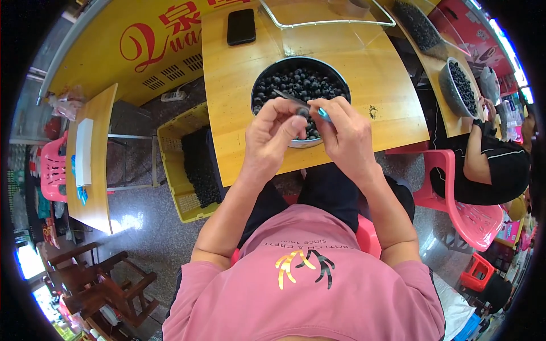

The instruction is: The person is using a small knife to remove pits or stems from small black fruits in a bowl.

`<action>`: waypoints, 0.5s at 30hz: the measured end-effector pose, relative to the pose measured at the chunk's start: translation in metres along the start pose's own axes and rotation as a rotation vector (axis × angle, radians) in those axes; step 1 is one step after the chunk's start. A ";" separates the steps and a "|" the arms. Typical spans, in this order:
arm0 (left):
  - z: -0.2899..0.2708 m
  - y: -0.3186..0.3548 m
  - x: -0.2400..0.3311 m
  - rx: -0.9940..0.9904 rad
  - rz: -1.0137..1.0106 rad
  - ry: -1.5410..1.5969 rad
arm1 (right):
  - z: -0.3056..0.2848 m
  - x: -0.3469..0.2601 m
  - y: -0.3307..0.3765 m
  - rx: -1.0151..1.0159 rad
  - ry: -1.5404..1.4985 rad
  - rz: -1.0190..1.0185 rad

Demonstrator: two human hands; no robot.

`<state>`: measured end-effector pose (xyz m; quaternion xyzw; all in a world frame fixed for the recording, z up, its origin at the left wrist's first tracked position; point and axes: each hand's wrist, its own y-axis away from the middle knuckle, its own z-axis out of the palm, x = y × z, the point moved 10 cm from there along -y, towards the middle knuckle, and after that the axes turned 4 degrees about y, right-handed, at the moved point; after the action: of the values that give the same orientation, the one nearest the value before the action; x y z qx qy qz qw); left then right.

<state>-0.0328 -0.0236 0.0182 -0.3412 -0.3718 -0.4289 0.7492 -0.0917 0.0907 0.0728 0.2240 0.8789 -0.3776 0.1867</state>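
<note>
Over a round metal bowl of small dark round fruits or nuts, both my hands come close together. In the fingertips of my left hand is one such dark round piece; its exact kind I cannot make out. My right hand grips a small knife with a bright blue handle. The thin blade points left and lies just above the held piece; I cannot tell whether it touches. Part of the bowl's near side is hidden behind my hands.
The bowl stands on a wooden table with a black phone and a clear, white-edged box at the back. A yellow crate of dark pieces stands at left. At right, another person sits by a second full bowl.
</note>
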 end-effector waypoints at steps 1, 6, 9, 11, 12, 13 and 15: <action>0.011 0.005 0.016 -0.100 0.076 -0.079 | 0.007 0.012 0.001 -0.037 0.071 0.038; -0.025 0.023 0.097 -0.029 0.493 -0.639 | -0.007 0.051 0.004 -0.016 0.034 0.245; -0.107 0.034 0.111 0.369 0.326 -0.687 | -0.010 0.053 0.000 -0.008 -0.003 0.258; -0.152 0.041 0.109 0.463 0.207 -0.978 | -0.007 0.057 0.003 -0.027 -0.021 0.274; -0.161 0.043 0.106 0.462 0.204 -0.978 | -0.004 0.061 0.007 -0.045 -0.032 0.294; -0.157 0.043 0.109 0.448 0.213 -1.167 | -0.003 0.064 0.009 -0.046 -0.037 0.294; -0.146 0.039 0.111 0.431 0.220 -1.358 | 0.000 0.067 0.012 -0.029 -0.107 0.278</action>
<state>0.0807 -0.1722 0.0337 -0.4127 -0.7955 0.0387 0.4420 -0.1407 0.1151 0.0330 0.3205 0.8334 -0.3468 0.2871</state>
